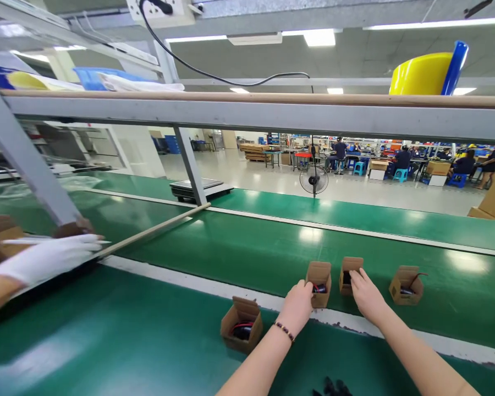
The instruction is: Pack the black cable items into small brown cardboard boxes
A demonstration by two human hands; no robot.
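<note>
Cardboard boxes, four: left hand [297, 303] grips one [319, 282], right hand [365, 294] fingers another [350, 274].

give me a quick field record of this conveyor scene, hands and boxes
left hand: touching an open small cardboard box on the green belt
right hand: at a second open box, fingers at its rim
box further right: open, untouched, with a cable sticking out
near box: open, on the near green surface, dark contents
co-worker: white-gloved hand at far left
background: small fan, scale
</note>
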